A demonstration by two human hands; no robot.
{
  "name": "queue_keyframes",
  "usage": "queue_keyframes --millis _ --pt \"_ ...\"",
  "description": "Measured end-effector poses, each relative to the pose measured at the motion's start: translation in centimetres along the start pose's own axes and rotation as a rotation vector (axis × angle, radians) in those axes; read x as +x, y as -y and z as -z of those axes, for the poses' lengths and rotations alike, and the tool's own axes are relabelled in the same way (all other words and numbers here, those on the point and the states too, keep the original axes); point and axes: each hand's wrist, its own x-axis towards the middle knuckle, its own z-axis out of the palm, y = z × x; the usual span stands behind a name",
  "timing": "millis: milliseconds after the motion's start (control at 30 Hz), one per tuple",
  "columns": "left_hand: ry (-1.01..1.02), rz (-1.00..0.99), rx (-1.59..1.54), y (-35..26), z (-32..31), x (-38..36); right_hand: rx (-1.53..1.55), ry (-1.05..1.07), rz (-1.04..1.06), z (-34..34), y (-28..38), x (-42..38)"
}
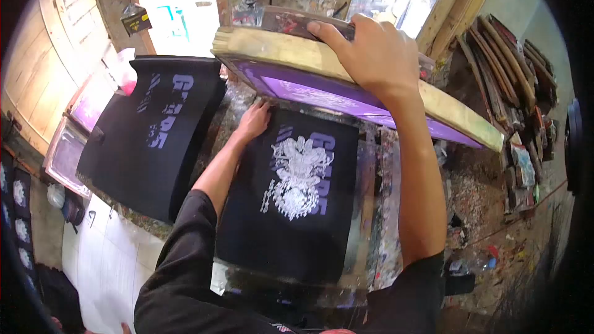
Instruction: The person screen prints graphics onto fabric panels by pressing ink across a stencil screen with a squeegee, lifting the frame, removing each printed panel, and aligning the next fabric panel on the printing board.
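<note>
My right hand (380,59) grips the pale wooden edge of a screen-printing frame (278,49), which is tilted up with its purple mesh underside showing. A paint-stained dark strip (288,23) sits behind that edge, close to my thumb. Below lies a black fabric panel (272,229), flat on the work board, printed with grey-purple lettering and a white figure design (300,176). My left hand (252,122) is at the panel's far left corner, fingers drawn together on it; the fingertips are partly hidden.
To the left, a stack of black fabric panels (124,154) carries similar purple lettering. More screen frames (66,151) lean beyond it. Several old frames (498,65) are stacked against the right wall, above a paint-splattered surface (476,198). Bright windows (176,9) stand at the back.
</note>
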Motion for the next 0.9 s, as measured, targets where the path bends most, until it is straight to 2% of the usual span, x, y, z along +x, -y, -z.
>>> queue_keyframes --millis 67,100,167,233,300,367,400,467,500,533,567,600,633,667,700,733,767,800,833,867,900 --pt "-0.001 0.003 0.157 2.5 -2.6 1.1 0.033 -0.024 0.019 0.1 -0.8 1.8" --pt "-0.007 -0.011 0.161 1.3 -1.5 2.6 0.073 -0.022 0.033 -0.1 -1.4 2.4" --pt "0.287 0.034 0.163 -1.6 2.5 3.0 0.074 -0.053 0.081 -0.7 -2.3 4.0" --pt "0.112 0.284 -0.329 -2.8 2.9 2.7 0.094 0.098 0.001 -0.8 -2.6 5.9" --pt "-0.225 0.333 -0.501 -5.3 7.8 0.4 0.114 0.076 0.014 -1.7 -4.1 7.2" --pt "-0.462 0.270 -0.341 -5.3 16.6 -3.4 0.266 0.053 -0.005 -1.6 -5.3 6.7" --pt "-0.527 0.350 -0.061 -5.3 21.6 -5.3 0.293 0.034 0.026 -1.2 -5.2 6.8" --pt "-0.647 0.531 -0.120 -2.2 31.7 -9.6 0.182 0.148 -0.053 -0.4 -4.7 7.1" --pt "-0.814 0.536 -0.131 -1.4 35.6 -11.6 0.192 0.142 -0.050 -0.6 -4.4 6.9" --pt "-0.923 0.430 0.198 5.1 38.3 -14.1 0.189 0.096 -0.022 -1.4 -3.8 7.9" --pt "-0.923 0.540 0.193 7.7 42.2 -16.1 0.214 0.032 -0.008 -1.5 -3.6 7.7" --pt "-0.824 0.534 0.614 10.8 45.3 -18.4 0.229 0.033 0.000 -1.6 -3.3 7.5" --pt "-0.695 0.512 1.023 10.1 47.3 -18.9 0.202 0.041 -0.001 -1.4 -3.0 7.5" --pt "-0.752 0.430 1.248 9.6 47.2 -18.7 0.169 0.046 -0.009 -1.1 -3.1 7.5" --pt "-0.803 0.337 1.460 4.9 45.3 -16.9 0.165 0.047 -0.016 -1.2 -3.2 7.8" --pt "-0.705 0.364 1.048 0.9 42.0 -15.1 0.198 0.077 0.022 -1.8 -3.5 8.4" --pt "-0.473 0.505 0.200 -7.1 38.5 -12.8 0.220 0.109 0.047 -2.5 -4.2 8.9" --pt "-0.460 0.107 0.342 -10.7 31.0 -12.5 0.281 0.126 0.103 -3.3 -4.8 9.3" --pt "-0.267 -0.316 0.234 -15.2 25.6 -11.7 0.323 0.099 0.165 -5.1 -5.8 10.1" --pt "0.003 -0.476 -0.003 -20.8 18.3 -11.8 0.257 0.120 0.146 -3.8 -5.1 8.8" --pt "0.052 -0.638 -0.238 -25.0 12.2 -13.0 0.174 0.154 0.098 -3.4 -5.0 8.7"
